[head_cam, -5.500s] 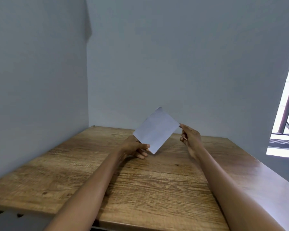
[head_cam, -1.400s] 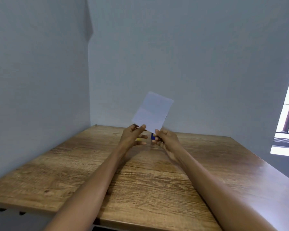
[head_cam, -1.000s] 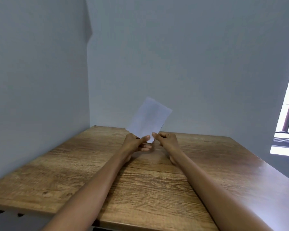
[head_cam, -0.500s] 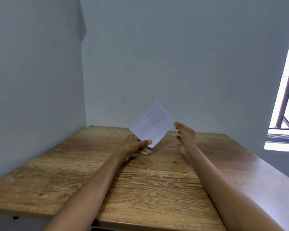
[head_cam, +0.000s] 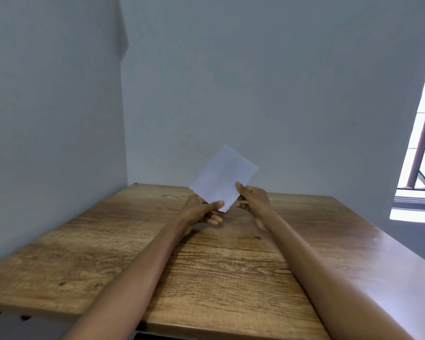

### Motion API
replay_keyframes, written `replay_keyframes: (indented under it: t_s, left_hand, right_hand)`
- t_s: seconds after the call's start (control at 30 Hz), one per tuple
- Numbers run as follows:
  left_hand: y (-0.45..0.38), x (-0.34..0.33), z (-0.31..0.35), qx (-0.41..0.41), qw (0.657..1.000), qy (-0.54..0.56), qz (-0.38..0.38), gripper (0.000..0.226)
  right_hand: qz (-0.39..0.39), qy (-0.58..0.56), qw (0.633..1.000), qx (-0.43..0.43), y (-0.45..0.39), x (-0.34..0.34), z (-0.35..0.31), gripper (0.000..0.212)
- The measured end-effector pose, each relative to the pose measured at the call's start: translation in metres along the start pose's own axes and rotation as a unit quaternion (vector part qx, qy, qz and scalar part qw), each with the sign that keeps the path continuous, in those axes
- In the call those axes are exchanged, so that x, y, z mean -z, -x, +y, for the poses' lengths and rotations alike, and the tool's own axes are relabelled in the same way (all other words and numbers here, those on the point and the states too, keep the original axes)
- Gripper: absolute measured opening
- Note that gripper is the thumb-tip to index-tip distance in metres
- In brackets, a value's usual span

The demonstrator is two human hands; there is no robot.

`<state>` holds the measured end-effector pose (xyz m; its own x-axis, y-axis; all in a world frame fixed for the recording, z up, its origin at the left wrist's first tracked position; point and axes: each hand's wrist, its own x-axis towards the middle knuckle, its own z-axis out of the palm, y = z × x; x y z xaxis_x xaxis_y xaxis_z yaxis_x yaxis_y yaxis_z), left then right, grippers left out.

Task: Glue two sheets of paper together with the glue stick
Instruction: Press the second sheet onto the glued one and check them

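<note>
While half a second ago the right hand (head_cam: 253, 198) pinched the far right corner of the white rectangular paper (head_cam: 223, 179) with the arms spread, it has now come in close beside the left hand (head_cam: 201, 208), and both grip the paper's lower end, tilted up above the brown wood-grain bench (head_cam: 206, 266). The left thumb lies on the near face with the fingers (head_cam: 215, 218) curled behind, pinching the bottom corner; the right thumb presses the near face at the lower right edge, fingers folded behind. That shift reads as pressing or checking a joined edge, so the gluing looks largely done, though whether this is one sheet or two stuck flush cannot be told. The paper is thin, matte and slightly creased, with faint fold lines across it, and would bend easily. The bench top is smooth laminate with a dull sheen. No glue stick shows in this view; the plain grey walls (head_cam: 255, 82) are bare
</note>
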<state>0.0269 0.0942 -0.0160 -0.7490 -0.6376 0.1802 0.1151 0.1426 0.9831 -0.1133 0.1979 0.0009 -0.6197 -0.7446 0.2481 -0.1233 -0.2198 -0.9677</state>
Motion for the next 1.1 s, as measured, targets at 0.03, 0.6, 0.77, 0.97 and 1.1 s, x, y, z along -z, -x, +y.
replay_keyframes:
  t_s: [0.03,0.6,0.77,0.97,1.1]
  left_hand:
    - [-0.001,-0.001,0.0,0.005,1.0,-0.018,0.0,0.048]
    - [0.001,-0.002,-0.002,-0.001,0.998,-0.066,-0.005,0.032]
    - [-0.001,-0.004,-0.003,-0.017,0.997,-0.067,-0.032,0.032]
    - [0.004,0.003,0.003,0.029,0.998,-0.046,-0.022,0.027]
    - [0.006,0.018,0.008,0.048,0.99,0.044,0.122,0.032]
  right_hand:
    - [0.022,-0.021,1.0,0.002,-0.001,0.005,-0.002,0.025]
    - [-0.067,-0.003,0.998,-0.007,0.006,-0.005,0.004,0.028]
    - [-0.019,-0.045,0.999,-0.008,0.007,-0.004,0.003,0.022]
    - [-0.018,-0.035,0.998,-0.044,-0.001,0.02,0.004,0.017]
    - [-0.138,0.133,0.978,-0.087,0.002,0.019,0.007,0.021]
